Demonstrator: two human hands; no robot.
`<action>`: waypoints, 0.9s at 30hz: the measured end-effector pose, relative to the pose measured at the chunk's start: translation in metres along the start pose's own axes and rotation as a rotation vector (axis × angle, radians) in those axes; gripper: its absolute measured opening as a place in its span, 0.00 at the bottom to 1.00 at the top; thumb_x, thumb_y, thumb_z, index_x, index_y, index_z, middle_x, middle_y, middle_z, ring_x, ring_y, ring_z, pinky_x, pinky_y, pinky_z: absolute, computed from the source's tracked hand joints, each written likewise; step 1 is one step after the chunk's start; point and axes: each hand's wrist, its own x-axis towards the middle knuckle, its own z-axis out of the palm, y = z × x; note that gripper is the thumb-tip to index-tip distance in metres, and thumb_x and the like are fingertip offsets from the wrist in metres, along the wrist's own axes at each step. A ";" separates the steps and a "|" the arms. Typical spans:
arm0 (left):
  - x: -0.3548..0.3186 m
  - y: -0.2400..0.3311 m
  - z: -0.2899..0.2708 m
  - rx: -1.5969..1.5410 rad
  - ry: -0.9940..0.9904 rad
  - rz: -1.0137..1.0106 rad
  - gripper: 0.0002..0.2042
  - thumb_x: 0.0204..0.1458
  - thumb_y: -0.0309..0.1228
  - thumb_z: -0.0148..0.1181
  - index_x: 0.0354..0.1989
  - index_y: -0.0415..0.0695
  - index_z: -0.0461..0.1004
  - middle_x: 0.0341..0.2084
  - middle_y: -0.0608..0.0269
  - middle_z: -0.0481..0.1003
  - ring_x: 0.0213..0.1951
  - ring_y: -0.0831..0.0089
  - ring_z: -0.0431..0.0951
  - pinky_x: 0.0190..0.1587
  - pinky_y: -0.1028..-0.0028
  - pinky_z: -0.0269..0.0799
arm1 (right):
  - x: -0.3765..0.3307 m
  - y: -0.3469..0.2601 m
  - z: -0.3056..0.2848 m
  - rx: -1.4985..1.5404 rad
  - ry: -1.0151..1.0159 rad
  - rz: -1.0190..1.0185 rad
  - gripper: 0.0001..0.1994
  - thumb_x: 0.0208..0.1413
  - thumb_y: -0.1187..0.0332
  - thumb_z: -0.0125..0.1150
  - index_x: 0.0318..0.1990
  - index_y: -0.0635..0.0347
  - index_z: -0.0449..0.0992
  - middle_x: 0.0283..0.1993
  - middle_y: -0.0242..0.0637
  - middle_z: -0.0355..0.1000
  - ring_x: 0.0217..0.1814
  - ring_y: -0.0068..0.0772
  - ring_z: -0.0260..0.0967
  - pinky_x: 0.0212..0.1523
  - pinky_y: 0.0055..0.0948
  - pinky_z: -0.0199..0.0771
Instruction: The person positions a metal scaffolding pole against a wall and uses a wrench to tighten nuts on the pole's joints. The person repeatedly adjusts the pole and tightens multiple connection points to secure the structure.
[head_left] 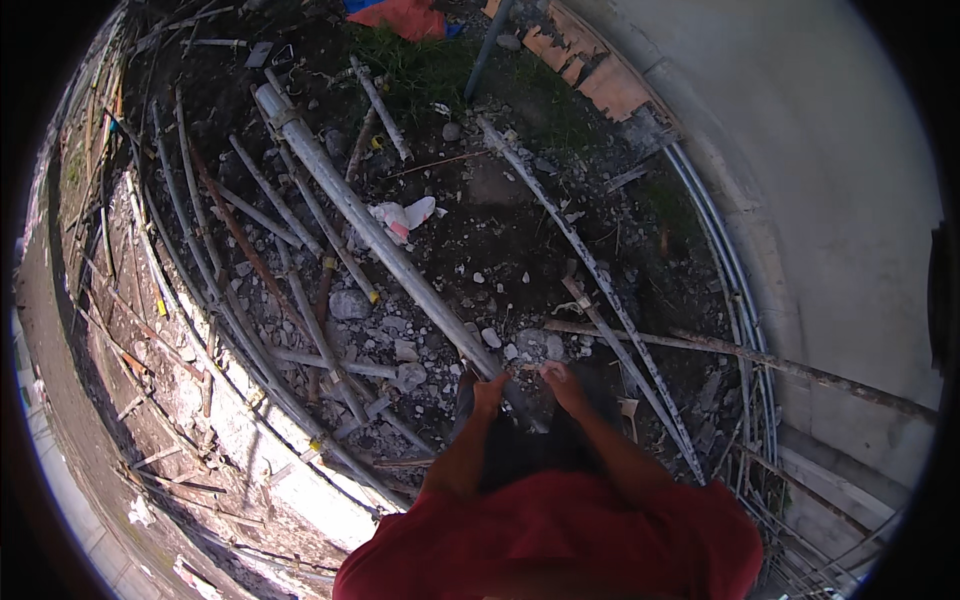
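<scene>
A long, thick grey metal pole runs slantwise from the far left toward my body. My left hand is closed around its near end, just in front of my legs. To the right of it, my right hand is held with its fingers curled in, a short way from the pole. Whatever may be between those fingers is too small to make out. Pale stones and rubble lie on the dark soil just beyond both hands.
Several poles lie crossed on the left. A speckled pole and a wooden pole lie to the right. Pipes run beside a concrete wall. A crumpled white bag and broken boards lie farther off.
</scene>
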 end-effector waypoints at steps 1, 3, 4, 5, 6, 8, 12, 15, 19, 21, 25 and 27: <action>0.003 -0.003 -0.001 0.003 -0.005 -0.023 0.20 0.43 0.36 0.78 0.39 0.34 0.79 0.32 0.59 0.79 0.31 0.69 0.78 0.35 0.67 0.74 | -0.004 -0.012 -0.005 0.113 0.088 0.016 0.26 0.70 0.51 0.57 0.61 0.67 0.72 0.52 0.40 0.77 0.53 0.29 0.75 0.58 0.32 0.72; 0.016 -0.007 0.003 0.016 -0.032 -0.064 0.20 0.45 0.39 0.77 0.39 0.38 0.78 0.30 0.64 0.76 0.28 0.72 0.74 0.30 0.69 0.70 | -0.023 -0.029 -0.011 0.210 0.172 -0.108 0.24 0.71 0.53 0.55 0.61 0.67 0.72 0.51 0.39 0.78 0.52 0.27 0.74 0.57 0.31 0.72; 0.026 -0.009 0.007 0.086 -0.024 -0.144 0.20 0.45 0.40 0.76 0.39 0.39 0.77 0.29 0.65 0.75 0.27 0.72 0.73 0.29 0.69 0.69 | -0.037 -0.034 -0.013 0.285 0.253 -0.126 0.23 0.72 0.54 0.54 0.61 0.67 0.72 0.50 0.39 0.78 0.51 0.27 0.74 0.56 0.30 0.73; 0.034 -0.011 0.014 0.161 -0.028 -0.212 0.20 0.46 0.41 0.76 0.39 0.41 0.77 0.28 0.66 0.74 0.26 0.73 0.72 0.27 0.70 0.67 | -0.052 -0.037 -0.014 0.284 0.283 -0.118 0.23 0.72 0.55 0.53 0.60 0.68 0.72 0.49 0.39 0.78 0.51 0.27 0.75 0.56 0.30 0.73; 0.042 -0.012 0.020 0.160 -0.030 -0.212 0.20 0.46 0.42 0.76 0.39 0.43 0.77 0.28 0.67 0.73 0.24 0.74 0.70 0.26 0.70 0.66 | -0.065 -0.037 -0.014 0.304 0.335 -0.125 0.22 0.73 0.56 0.53 0.60 0.68 0.72 0.49 0.38 0.78 0.51 0.27 0.75 0.56 0.30 0.73; 0.058 -0.011 0.041 0.128 -0.074 -0.205 0.19 0.45 0.43 0.75 0.40 0.47 0.77 0.28 0.68 0.72 0.23 0.75 0.68 0.25 0.71 0.64 | -0.086 -0.033 -0.016 0.394 0.454 -0.159 0.20 0.74 0.58 0.52 0.59 0.68 0.73 0.48 0.38 0.78 0.51 0.27 0.75 0.56 0.30 0.73; 0.071 0.005 0.090 0.104 -0.139 -0.237 0.22 0.45 0.42 0.77 0.44 0.44 0.77 0.33 0.69 0.74 0.29 0.76 0.71 0.25 0.74 0.63 | -0.116 -0.011 -0.026 0.528 0.662 -0.134 0.19 0.74 0.58 0.51 0.57 0.66 0.74 0.47 0.37 0.79 0.50 0.27 0.76 0.54 0.29 0.74; 0.064 0.018 0.131 0.200 -0.175 -0.153 0.28 0.44 0.48 0.77 0.48 0.43 0.77 0.34 0.66 0.75 0.31 0.70 0.72 0.30 0.71 0.65 | -0.142 0.020 -0.034 0.784 0.797 -0.060 0.21 0.71 0.52 0.56 0.54 0.63 0.77 0.45 0.34 0.78 0.45 0.23 0.76 0.49 0.28 0.75; 0.055 0.032 0.168 0.270 -0.189 -0.050 0.29 0.45 0.52 0.75 0.49 0.45 0.76 0.39 0.65 0.74 0.34 0.71 0.69 0.34 0.69 0.65 | -0.203 0.092 -0.034 1.085 1.069 0.198 0.26 0.66 0.43 0.60 0.51 0.60 0.76 0.42 0.35 0.79 0.43 0.25 0.77 0.44 0.29 0.76; 0.052 0.038 0.172 0.228 -0.293 -0.042 0.27 0.47 0.52 0.74 0.49 0.46 0.76 0.39 0.65 0.74 0.35 0.72 0.68 0.34 0.73 0.62 | -0.229 0.143 -0.037 1.236 1.304 0.324 0.28 0.63 0.40 0.61 0.52 0.59 0.76 0.40 0.36 0.79 0.39 0.25 0.77 0.41 0.29 0.76; 0.029 0.065 0.146 0.272 -0.328 -0.016 0.25 0.49 0.51 0.73 0.48 0.49 0.75 0.39 0.65 0.74 0.33 0.72 0.67 0.32 0.74 0.61 | -0.262 0.273 -0.068 1.422 1.571 0.497 0.33 0.59 0.34 0.60 0.52 0.57 0.75 0.36 0.31 0.75 0.35 0.25 0.72 0.37 0.37 0.75; 0.000 0.078 0.138 0.298 -0.397 -0.045 0.22 0.50 0.51 0.72 0.45 0.51 0.76 0.37 0.65 0.75 0.30 0.73 0.66 0.29 0.74 0.60 | -0.275 0.331 -0.089 1.484 1.559 0.458 0.42 0.56 0.33 0.63 0.65 0.59 0.67 0.56 0.44 0.71 0.53 0.41 0.71 0.47 0.48 0.76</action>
